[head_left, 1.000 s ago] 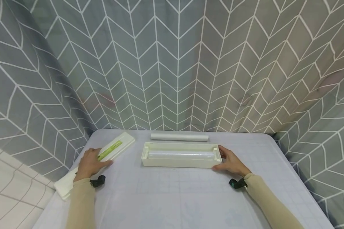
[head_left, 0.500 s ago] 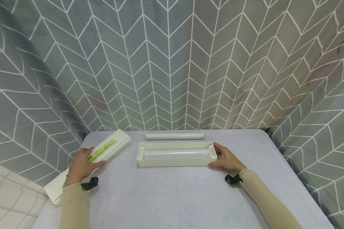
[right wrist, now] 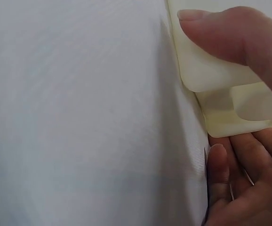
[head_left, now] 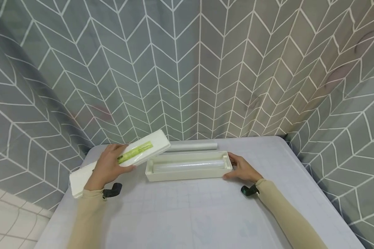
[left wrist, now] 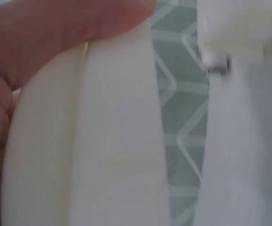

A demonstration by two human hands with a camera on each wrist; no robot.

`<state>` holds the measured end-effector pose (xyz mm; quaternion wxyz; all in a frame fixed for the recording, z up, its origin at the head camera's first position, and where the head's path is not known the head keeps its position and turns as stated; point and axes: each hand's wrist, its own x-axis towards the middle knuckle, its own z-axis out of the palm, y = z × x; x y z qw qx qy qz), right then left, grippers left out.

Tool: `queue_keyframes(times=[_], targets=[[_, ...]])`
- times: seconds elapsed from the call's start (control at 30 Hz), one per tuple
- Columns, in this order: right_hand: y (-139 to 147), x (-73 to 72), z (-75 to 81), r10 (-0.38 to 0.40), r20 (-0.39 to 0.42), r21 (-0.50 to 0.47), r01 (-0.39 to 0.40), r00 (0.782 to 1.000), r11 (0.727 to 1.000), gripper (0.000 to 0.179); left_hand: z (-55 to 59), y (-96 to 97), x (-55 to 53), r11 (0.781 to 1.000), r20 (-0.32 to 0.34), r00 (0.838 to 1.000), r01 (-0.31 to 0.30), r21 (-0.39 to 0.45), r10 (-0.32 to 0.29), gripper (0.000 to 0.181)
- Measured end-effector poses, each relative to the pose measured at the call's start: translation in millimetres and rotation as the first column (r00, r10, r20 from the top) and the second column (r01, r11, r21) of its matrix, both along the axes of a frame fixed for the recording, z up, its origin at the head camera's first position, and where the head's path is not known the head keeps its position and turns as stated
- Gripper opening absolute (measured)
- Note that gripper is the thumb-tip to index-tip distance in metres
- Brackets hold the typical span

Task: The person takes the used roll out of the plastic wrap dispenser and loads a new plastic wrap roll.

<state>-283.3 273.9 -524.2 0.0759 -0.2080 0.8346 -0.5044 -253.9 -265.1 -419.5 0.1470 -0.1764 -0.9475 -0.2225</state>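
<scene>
My left hand [head_left: 107, 167] grips a long white lid [head_left: 156, 141] with a green label across its top, thumb along the near side and fingers on the far side. The lid slants up to the right, its right end raised over the left end of an open cream box [head_left: 187, 175]. Inside that box, which looks like a cling film dispenser, lies a shiny clear film roll [head_left: 188, 166]. At the box's right end my right hand [head_left: 243, 169] holds on, with the thumb on the near wall and the fingers behind, as the right wrist view also shows.
Behind the box a white roll [head_left: 193, 146] lies along the back of the table [head_left: 187, 214], its left part hidden by the lid. A patterned grey curtain [head_left: 187, 69] hangs beyond the table's back edge and at both sides.
My left hand has lifted the lid off the table's left side and carried it rightwards towards the box. The right hand stays at the box's right end. The head view has shifted slightly.
</scene>
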Motion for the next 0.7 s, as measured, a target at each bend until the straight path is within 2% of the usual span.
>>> queue_keyframes(times=[0.13, 0.3, 0.5, 0.7], targets=[[1, -1.0, 0.7, -0.003, 0.004, -0.009, 0.004, 1.0, 1.0, 0.1, 10.6, 35.6, -9.8, 0.995, -0.007, 0.995, 0.1, -0.018, -0.1, 0.088], [0, -0.8, 0.9, -0.001, 0.014, -0.022, 0.001, 1.0, 1.0, 0.098, 16.0, 81.5, -15.8, 0.982, -0.019, 0.982, 0.186, -0.044, -0.187, 0.093], [0, -1.2, 0.7, -0.007, 0.012, -0.008, 0.007, 1.0, 1.0, 0.097, 6.9, 131.1, -16.7, 0.967, -0.001, 0.968, 0.249, -0.051, -0.249, 0.094], [0, -0.5, 1.3, -0.017, 0.017, -0.002, 0.017, 1.0, 1.0, 0.102, -3.7, 167.1, -17.3, 0.947, 0.041, 0.953, 0.302, -0.109, -0.299, 0.094]])
